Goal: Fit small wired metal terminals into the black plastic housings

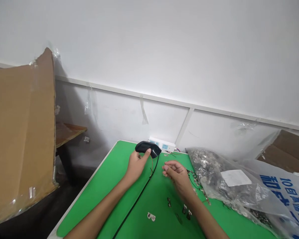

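Note:
My left hand (pixel 136 163) grips a black curved device (pixel 148 148) near the far edge of the green table (pixel 107 186). A black cable (pixel 139 196) runs from the device towards me across the table. To its right, my right hand (pixel 175 172) has its fingers pinched together over the green surface; what they hold is too small to make out. Several small metal parts (pixel 179 207) lie on the table close to my right forearm.
A clear plastic bag of metal parts (pixel 214 176) lies at the right, beside a white bag with blue print (pixel 284 196). A white power strip (pixel 161 144) sits at the table's far edge by the wall. A large cardboard sheet (pixel 20 132) stands at the left.

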Demonstrator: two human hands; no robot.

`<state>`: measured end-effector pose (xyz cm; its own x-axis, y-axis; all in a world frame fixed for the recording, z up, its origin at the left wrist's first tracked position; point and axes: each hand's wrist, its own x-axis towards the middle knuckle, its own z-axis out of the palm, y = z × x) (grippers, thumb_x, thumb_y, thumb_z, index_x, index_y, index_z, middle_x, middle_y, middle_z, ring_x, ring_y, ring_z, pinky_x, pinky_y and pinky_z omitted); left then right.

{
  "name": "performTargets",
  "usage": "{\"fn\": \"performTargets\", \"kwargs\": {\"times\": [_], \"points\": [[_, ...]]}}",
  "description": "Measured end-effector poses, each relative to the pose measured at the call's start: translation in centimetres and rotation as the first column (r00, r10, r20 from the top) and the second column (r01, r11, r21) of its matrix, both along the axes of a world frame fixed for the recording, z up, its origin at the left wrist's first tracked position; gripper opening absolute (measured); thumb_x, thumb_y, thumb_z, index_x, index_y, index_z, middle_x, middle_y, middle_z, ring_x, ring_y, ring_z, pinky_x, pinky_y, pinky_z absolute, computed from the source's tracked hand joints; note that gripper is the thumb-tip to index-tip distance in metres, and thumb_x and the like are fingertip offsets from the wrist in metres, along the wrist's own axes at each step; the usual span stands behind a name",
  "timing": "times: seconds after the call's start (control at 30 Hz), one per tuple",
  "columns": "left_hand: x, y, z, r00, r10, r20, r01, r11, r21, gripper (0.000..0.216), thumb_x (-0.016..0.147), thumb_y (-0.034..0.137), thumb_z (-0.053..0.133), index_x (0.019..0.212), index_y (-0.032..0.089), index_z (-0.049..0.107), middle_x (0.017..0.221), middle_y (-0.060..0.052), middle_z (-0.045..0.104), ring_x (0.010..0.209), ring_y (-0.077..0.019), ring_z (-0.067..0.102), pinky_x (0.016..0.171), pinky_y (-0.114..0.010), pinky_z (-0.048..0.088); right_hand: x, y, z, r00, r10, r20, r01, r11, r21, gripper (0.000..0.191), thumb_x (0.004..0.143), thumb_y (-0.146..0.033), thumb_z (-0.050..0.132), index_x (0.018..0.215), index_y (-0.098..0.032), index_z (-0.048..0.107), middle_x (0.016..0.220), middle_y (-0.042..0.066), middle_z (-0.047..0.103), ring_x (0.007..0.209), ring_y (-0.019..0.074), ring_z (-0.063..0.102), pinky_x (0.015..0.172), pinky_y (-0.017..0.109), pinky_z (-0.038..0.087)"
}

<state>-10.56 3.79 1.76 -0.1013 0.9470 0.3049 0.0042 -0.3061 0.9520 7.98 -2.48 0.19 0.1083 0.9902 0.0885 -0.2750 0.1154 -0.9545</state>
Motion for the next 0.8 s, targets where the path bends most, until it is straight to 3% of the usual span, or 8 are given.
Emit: {"fn": "performTargets", "kwargs": {"times": [0.07,0.13,0.23,0.37,0.53,0.67,0.8], "points": [[0.2,0.0,0.2,0.976,-0.04,0.216,0.064,0.992,-0.108,0.046,0.074,0.054,0.087,0.094,0.015,0.075,0.085,-0.005,0.074,0.072,-0.0171,0.064,0.059,-0.025,0.045,-0.2,-0.3,0.1,0.999,0.031,-0.014,-0.032,0.998,-0.051,0.047,0.058,-0.052,0.099,0.084,-0.022,0.077,0.08,0.002,0.076,0.07,0.0165,0.068,0.066,0.029,0.052],[0.1,0.0,0.5,0.897,-0.04,0.44,0.156,0.961,-0.23,0.043,0.072,0.048,0.091,0.094,0.016,0.072,0.092,-0.005,0.074,0.082,-0.0174,0.068,0.061,-0.022,0.048,-0.4,-0.6,0.3,0.997,0.077,-0.013,-0.078,0.992,-0.095,0.045,0.058,-0.051,0.1,0.083,-0.022,0.077,0.083,0.003,0.076,0.072,0.0161,0.068,0.069,0.029,0.052],[-0.3,0.4,1.1,0.763,-0.033,0.645,0.316,0.89,-0.328,0.035,0.077,0.038,0.088,0.096,0.018,0.068,0.095,-0.004,0.073,0.08,-0.0149,0.069,0.056,-0.02,0.049,-0.4,-0.8,0.5,0.99,0.138,0.01,-0.135,0.982,-0.13,0.044,0.058,-0.052,0.1,0.081,-0.022,0.078,0.081,0.003,0.075,0.072,0.0167,0.067,0.071,0.031,0.053],[-1.0,0.7,1.8,0.689,-0.069,0.721,0.436,0.835,-0.336,0.018,0.09,0.031,0.074,0.099,0.017,0.067,0.088,-0.004,0.073,0.074,-0.0137,0.069,0.053,-0.019,0.05,-0.1,-1.1,0.5,0.984,0.171,0.049,-0.164,0.979,-0.124,0.042,0.061,-0.051,0.099,0.083,-0.023,0.079,0.075,0.001,0.071,0.072,0.0167,0.064,0.074,0.032,0.052],[-1.2,0.5,2.2,0.622,-0.112,0.775,0.553,0.763,-0.334,0.017,0.096,0.031,0.063,0.103,0.016,0.067,0.087,-0.006,0.075,0.072,-0.0156,0.072,0.051,-0.021,0.05,0.2,-1.6,1.1,0.978,0.2,0.054,-0.189,0.968,-0.163,0.043,0.061,-0.051,0.099,0.088,-0.023,0.082,0.081,0.002,0.073,0.078,0.0184,0.065,0.078,0.033,0.052],[-1.2,0.6,1.8,0.625,-0.11,0.773,0.587,0.719,-0.372,0.013,0.094,0.027,0.066,0.099,0.016,0.067,0.085,-0.005,0.075,0.073,-0.0159,0.073,0.053,-0.022,0.051,0.0,-2.1,1.7,0.981,0.194,0.008,-0.189,0.964,-0.186,0.043,0.063,-0.054,0.097,0.09,-0.023,0.082,0.085,0.003,0.073,0.079,0.0178,0.066,0.08,0.033,0.053],[-1.1,0.9,1.4,0.648,-0.153,0.746,0.592,0.718,-0.366,0.011,0.089,0.023,0.068,0.097,0.016,0.068,0.088,-0.006,0.075,0.075,-0.0164,0.072,0.056,-0.023,0.051,-0.2,-2.0,1.7,0.982,0.188,-0.008,-0.186,0.97,-0.156,0.048,0.063,-0.052,0.098,0.099,-0.025,0.082,0.081,0.001,0.071,0.073,0.0167,0.064,0.075,0.032,0.053]]}}
